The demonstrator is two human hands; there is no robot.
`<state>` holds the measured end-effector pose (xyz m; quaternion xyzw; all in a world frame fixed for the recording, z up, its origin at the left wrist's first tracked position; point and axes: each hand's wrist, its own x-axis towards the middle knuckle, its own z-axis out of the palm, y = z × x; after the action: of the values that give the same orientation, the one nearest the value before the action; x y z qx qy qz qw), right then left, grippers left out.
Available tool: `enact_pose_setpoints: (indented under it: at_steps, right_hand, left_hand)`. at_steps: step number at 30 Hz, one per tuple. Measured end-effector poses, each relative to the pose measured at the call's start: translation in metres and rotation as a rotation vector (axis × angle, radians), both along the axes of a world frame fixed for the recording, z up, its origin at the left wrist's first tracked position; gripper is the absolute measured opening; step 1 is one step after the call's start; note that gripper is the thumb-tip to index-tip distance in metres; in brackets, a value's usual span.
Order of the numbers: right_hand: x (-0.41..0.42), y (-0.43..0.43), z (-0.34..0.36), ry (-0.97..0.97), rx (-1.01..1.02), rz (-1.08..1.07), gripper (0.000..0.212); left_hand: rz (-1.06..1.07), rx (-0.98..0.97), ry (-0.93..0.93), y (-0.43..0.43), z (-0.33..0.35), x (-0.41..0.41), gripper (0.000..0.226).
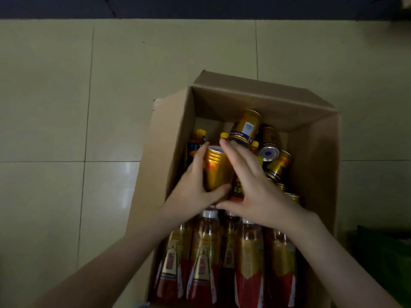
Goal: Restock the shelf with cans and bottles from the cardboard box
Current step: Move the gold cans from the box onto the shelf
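fingers (pixel 201 155) of the left hand (pixel 193 185) curl round a gold can (pixel 216 168), thumb (pixel 219 189) pressed across its lower part, so this hand grasps it; the can stands nearly upright, its open-looking silver rim tipped toward 12 o'clock, plain shiny gold on the side that shows; it sits inside the cardboard box (pixel 164 138), near the middle, just left of centre; the right hand (pixel 251 192) lies at the can's 3 o'clock side, fingers (pixel 231 156) stretched straight toward 11 o'clock and resting against the can and over a dark bottle (pixel 237 187), not clenched on anything that shows; the box is open-topped, flaps standing up, on a pale tiled floor (pixel 66 107); at its 12 o'clock end loose gold cans (pixel 245 125) lie tumbled at angles, one showing its silver base (pixel 269 153), among small yellow-capped bottles (pixel 200 133); at its 6 o'clock end a row of tall bottles (pixel 204 258) with red-and-gold labels and pale caps stands packed side by side; a green object (pixel 384 263) lies at 4 o'clock, too dim to identify.
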<state>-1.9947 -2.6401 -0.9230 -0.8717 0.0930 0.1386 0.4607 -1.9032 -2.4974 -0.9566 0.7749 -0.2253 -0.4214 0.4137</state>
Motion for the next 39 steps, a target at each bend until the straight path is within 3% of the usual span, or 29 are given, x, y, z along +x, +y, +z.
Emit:
enact_pose_setpoints:
  at_steps: [2,4,6,9,13,16,19,23,25,27,33,39]
  right_hand:
    - [0.016,-0.010,-0.010,-0.040,0.044,-0.193,0.093]
    - [0.039,-0.024,-0.040,-0.030,-0.031,-0.537,0.074]
    - [0.068,-0.033,-0.077,0.186,-0.139,-0.738,0.076]
    - [0.101,-0.035,-0.117,0.397,-0.232,-0.816,0.082]
    - [0.092,-0.020,-0.095,0.358,-0.328,-0.749,0.090]
    - [0.063,0.005,-0.028,0.173,-0.370,-0.697,0.096]
    - [0.039,0.034,0.068,-0.026,-0.224,-0.769,0.097]
    - [0.018,0.056,0.220,-0.022,0.536,-1.212,0.085]
    - [0.005,0.061,0.293,0.020,0.798,-1.308,0.076]
    - [-0.013,0.063,0.360,-0.014,0.850,-1.341,0.074]
    - [-0.078,0.074,0.532,-0.213,0.794,-1.287,0.079]
    - [-0.171,0.115,0.660,-0.476,0.868,-1.321,0.070]
  left_hand:
    - [0.092,0.044,-0.008,0.022,0.002,0.010,0.095]
    - [0.237,0.031,0.046,0.035,0.004,0.015,0.090]
    - [0.350,0.028,0.050,0.037,0.006,0.016,0.089]
    - [0.417,0.030,0.072,0.031,0.006,0.018,0.090]
    - [0.479,0.021,0.159,0.037,0.024,0.027,0.095]
    - [0.533,0.032,0.211,0.047,0.067,0.030,0.091]
    - [0.532,0.027,0.261,0.051,0.136,0.030,0.061]
    - [0.504,-0.052,0.333,0.043,0.254,0.025,0.055]
    - [0.487,-0.107,0.353,0.035,0.316,0.021,0.056]
    - [0.409,-0.161,0.376,0.027,0.375,0.016,0.054]
    - [0.076,-0.299,0.430,0.007,0.528,-0.014,0.089]
    - [-0.282,-0.395,0.558,0.009,0.646,-0.084,0.084]
